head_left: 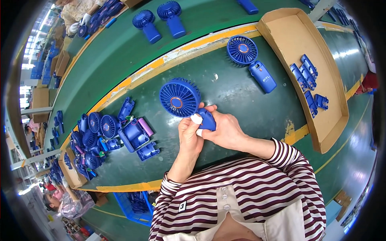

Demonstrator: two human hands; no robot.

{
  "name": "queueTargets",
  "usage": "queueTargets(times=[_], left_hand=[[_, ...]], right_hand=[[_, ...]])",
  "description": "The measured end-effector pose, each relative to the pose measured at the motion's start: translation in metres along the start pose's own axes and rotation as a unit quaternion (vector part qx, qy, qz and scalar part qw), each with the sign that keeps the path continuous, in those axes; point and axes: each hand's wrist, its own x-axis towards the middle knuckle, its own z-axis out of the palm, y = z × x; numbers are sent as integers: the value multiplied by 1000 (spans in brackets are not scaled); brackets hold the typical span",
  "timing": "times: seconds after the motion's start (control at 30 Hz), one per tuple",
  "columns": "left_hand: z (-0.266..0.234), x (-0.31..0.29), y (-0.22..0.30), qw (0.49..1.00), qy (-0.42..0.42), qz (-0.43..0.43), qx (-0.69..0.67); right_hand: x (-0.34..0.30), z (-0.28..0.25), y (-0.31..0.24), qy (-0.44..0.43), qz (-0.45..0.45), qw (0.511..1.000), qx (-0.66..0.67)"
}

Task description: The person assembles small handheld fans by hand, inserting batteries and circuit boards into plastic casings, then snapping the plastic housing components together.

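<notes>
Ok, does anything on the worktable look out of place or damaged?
On the left, blue fan parts lie jumbled and overlapping, which looks untidy, with a pink cylinder exposed. No clear damage is visible.

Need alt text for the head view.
Left hand and right hand grip a blue handheld fan by its handle over a green workbench. Another fan lies ahead; loose fans and casing parts are heaped at left, and a cardboard tray holds blue casing pieces at right.

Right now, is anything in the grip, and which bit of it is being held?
Yes, a blue handheld fan: the left hand's grip and the right hand's grip are both on its handle.
</notes>
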Motion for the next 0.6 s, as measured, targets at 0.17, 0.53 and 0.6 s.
queueTargets(times=[0.17, 0.53, 0.6], left_hand=[[6, -4, -6, 999, 38, 17, 14], [0, 10, 7, 999, -5, -21, 40], [1, 10, 9, 997, 5, -47, 66]], right_hand=[[1, 1, 1, -9, 35, 999, 21], [14, -14, 7, -79, 46, 981, 174], [12, -12, 8, -94, 35, 965, 240]])
